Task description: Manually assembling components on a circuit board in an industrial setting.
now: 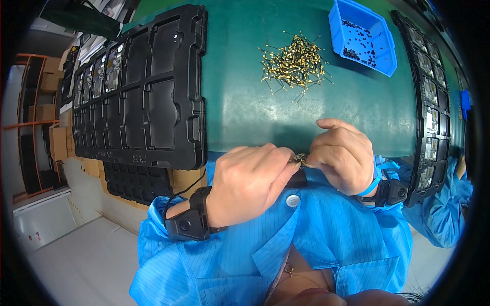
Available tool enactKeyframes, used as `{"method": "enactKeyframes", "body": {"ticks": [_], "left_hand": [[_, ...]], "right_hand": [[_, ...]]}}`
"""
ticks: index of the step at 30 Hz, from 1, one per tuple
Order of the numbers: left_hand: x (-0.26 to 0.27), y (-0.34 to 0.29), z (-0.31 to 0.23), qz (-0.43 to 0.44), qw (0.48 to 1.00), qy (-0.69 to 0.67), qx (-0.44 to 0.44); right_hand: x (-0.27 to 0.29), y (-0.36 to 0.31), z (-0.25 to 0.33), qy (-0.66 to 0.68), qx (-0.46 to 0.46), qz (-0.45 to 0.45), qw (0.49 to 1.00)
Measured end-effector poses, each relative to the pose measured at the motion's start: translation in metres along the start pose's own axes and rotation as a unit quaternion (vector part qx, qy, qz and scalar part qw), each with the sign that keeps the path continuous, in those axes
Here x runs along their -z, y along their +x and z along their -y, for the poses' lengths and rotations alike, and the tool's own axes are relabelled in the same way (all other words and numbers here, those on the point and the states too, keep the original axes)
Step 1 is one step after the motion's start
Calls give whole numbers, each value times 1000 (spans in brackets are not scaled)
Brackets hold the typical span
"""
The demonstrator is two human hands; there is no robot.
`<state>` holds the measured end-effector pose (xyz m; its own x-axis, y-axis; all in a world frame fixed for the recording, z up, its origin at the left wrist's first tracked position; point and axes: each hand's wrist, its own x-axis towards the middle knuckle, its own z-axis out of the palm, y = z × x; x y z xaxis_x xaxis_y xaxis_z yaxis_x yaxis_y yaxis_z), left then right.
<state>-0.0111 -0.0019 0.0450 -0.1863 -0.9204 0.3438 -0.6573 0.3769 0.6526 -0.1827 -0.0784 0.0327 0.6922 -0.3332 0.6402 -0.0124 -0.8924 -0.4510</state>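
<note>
Close to my body, at the near edge of the green table, both hands meet fingertip to fingertip. Between them is a small dark, metallic-looking part [300,160], mostly covered by fingers, so its kind does not show. My left hand [255,178] is closed, thumb and forefinger pinching one side of it. From the other side my right hand [343,158] pinches it, with one finger raised off the part. Farther out on the table lies a loose pile of short black leads with gold-coloured ends [296,62]; neither hand touches it.
A blue bin [334,30] with small black pieces stands at the far right. On the left, a large black compartment tray [186,109] holds several modules; another filled tray [419,115] lies along the right. Beyond it shows another person's blue sleeve [439,219]. The green table [240,115] spans the middle.
</note>
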Motion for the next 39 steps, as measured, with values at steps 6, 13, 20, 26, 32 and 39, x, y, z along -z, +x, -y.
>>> {"method": "enactKeyframes", "body": {"ticks": [6,13,20,26,32,39], "left_hand": [[-1,-1,1,-3,1000,11,-4],[-1,-1,0,-11,1000,15,-16],[-4,-5,-1,-2,1000,15,-11],[-4,-4,-1,1,1000,14,-11],[-4,-6,-5,1,1000,21,-14],[-3,-6,-6,4,1000,21,-15]], "right_hand": [[-1,-1,0,6,-9,-10,1000],[0,-3,0,20,-13,-8,1000],[1,-6,2,37,-20,-2,999],[2,-5,4,36,-29,-3,999],[3,-5,6,39,-33,1,999],[3,-5,7,39,-27,3,999]]}}
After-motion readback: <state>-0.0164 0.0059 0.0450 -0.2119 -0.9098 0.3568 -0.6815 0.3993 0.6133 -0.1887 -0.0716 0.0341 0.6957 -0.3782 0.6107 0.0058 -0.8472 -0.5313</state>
